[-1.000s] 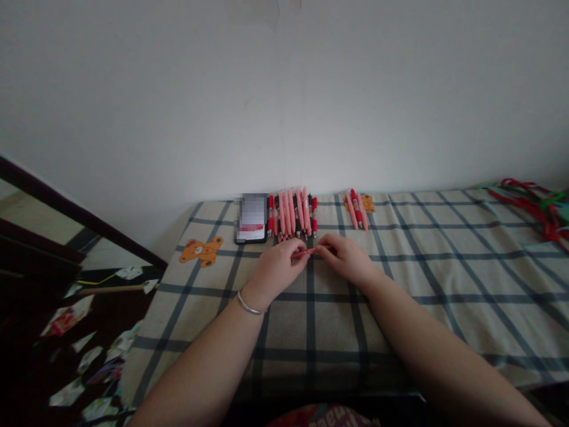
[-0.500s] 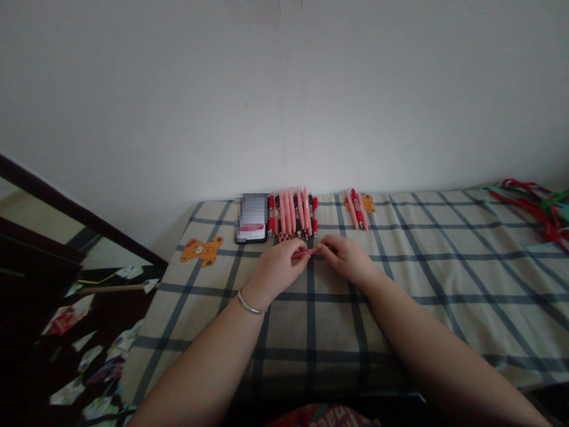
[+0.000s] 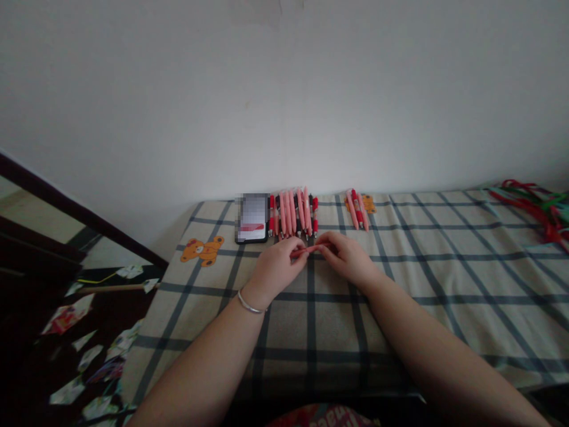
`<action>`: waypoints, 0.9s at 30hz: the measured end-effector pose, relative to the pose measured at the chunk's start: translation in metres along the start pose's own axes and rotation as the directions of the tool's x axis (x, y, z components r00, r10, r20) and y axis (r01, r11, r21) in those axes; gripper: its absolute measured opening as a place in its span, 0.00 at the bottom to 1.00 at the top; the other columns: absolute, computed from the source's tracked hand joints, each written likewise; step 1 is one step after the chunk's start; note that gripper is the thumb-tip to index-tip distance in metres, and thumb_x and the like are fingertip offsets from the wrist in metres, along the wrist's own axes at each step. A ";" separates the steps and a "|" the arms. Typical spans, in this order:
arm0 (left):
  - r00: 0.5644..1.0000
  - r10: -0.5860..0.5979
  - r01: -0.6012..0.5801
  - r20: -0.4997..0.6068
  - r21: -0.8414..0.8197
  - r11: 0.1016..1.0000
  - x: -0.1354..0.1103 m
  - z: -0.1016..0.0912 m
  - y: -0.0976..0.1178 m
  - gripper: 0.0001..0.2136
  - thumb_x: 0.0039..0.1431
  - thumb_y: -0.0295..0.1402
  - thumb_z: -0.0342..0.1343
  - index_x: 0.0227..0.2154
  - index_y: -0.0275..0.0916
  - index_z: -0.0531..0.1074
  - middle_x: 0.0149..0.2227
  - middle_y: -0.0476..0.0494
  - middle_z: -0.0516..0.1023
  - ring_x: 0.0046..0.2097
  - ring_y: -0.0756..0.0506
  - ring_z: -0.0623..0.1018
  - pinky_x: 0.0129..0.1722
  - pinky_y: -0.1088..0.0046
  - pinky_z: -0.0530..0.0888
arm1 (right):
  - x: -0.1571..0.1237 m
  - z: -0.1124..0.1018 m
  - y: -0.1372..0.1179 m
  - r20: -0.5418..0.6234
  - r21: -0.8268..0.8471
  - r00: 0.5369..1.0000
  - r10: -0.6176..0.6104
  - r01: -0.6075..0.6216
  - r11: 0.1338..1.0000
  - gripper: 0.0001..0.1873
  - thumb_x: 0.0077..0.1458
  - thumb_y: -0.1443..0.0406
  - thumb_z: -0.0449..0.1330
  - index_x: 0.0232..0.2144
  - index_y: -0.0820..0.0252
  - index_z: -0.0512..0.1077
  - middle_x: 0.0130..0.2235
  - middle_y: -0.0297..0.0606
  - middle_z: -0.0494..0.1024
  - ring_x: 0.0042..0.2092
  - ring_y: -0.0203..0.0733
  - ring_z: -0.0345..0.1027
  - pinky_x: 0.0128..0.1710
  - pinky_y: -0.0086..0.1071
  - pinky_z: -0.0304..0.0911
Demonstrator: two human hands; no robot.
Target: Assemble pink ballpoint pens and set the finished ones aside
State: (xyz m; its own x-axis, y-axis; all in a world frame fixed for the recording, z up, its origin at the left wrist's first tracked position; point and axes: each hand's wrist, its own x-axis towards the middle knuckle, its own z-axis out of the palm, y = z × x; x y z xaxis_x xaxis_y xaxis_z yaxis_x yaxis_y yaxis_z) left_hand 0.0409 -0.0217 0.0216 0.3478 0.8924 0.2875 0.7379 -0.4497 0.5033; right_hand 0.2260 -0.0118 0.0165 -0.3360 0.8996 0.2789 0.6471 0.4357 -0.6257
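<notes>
Between my two hands lies a slim pink pen (image 3: pixel 310 249), held roughly level just above the checked cloth. My left hand (image 3: pixel 281 261) pinches one end of it with thumb and fingers. At the other end, my right hand (image 3: pixel 342 256) closes its fingertips on the same pen; part of it is hidden by the fingers. Just beyond my hands, a row of pink, red and black pens (image 3: pixel 291 212) lies side by side against the wall. A smaller group of pink and red pens (image 3: pixel 357 209) rests farther right.
A phone (image 3: pixel 252 219) lies left of the pen row. Red and green ribbons (image 3: pixel 537 207) are heaped at the far right. The checked cloth (image 3: pixel 427 261) covers the surface, which meets the wall behind. Down on the left, paper scraps (image 3: pixel 69 314) lie below a dark rail (image 3: pixel 89 216).
Both hands stay in nearly the same place. My right fingers have shifted slightly along the pen, and its visible part sits a touch higher.
</notes>
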 end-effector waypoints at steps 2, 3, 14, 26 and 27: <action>1.000 -0.001 0.001 0.001 -0.003 1.000 0.000 0.000 0.001 0.05 0.58 0.35 0.50 0.32 0.41 0.69 0.32 0.49 0.76 0.33 0.49 0.74 0.30 0.75 0.65 | 0.000 0.000 0.000 0.012 -0.018 1.000 0.021 -0.021 1.000 0.07 0.57 0.63 0.51 0.34 0.58 0.68 0.31 0.35 0.73 0.31 0.37 0.65 0.29 0.29 0.56; 1.000 0.000 0.000 0.000 -0.006 1.000 0.000 0.000 0.001 0.05 0.58 0.35 0.51 0.32 0.40 0.69 0.32 0.49 0.76 0.33 0.49 0.74 0.30 0.75 0.65 | 0.001 0.000 0.001 0.019 -0.024 0.999 0.030 -0.030 0.999 0.07 0.58 0.63 0.50 0.33 0.58 0.68 0.31 0.35 0.74 0.32 0.38 0.66 0.30 0.29 0.56; 1.000 0.016 -0.015 0.009 -0.054 0.998 0.000 0.000 0.000 0.05 0.58 0.34 0.51 0.32 0.40 0.69 0.33 0.49 0.76 0.34 0.50 0.74 0.31 0.76 0.67 | 0.001 0.000 0.001 0.043 -0.059 0.997 0.070 -0.067 0.996 0.09 0.59 0.62 0.49 0.31 0.58 0.67 0.30 0.36 0.74 0.32 0.38 0.66 0.30 0.29 0.55; 1.000 0.010 -0.009 0.030 -0.042 0.999 0.000 0.000 0.001 0.05 0.58 0.34 0.50 0.31 0.40 0.69 0.33 0.49 0.76 0.33 0.49 0.74 0.30 0.76 0.66 | 0.001 -0.001 0.001 0.048 -0.061 0.997 0.059 -0.056 0.997 0.11 0.59 0.61 0.49 0.30 0.58 0.68 0.29 0.35 0.74 0.31 0.38 0.65 0.29 0.29 0.54; 1.000 0.004 -0.003 0.030 -0.041 0.999 0.000 0.000 0.001 0.05 0.58 0.34 0.50 0.31 0.40 0.69 0.33 0.49 0.76 0.33 0.49 0.74 0.30 0.76 0.66 | 0.001 -0.001 0.001 0.040 -0.043 0.998 0.055 -0.053 0.998 0.10 0.59 0.61 0.49 0.31 0.58 0.68 0.30 0.35 0.74 0.31 0.38 0.65 0.29 0.29 0.55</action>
State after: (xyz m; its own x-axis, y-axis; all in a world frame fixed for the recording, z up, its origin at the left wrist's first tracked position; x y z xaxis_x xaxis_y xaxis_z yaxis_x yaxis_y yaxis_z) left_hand 0.0413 -0.0216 0.0222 0.3680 0.8913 0.2650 0.7128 -0.4534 0.5351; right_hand 0.2269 -0.0108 0.0173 -0.3271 0.9202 0.2148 0.6930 0.3881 -0.6076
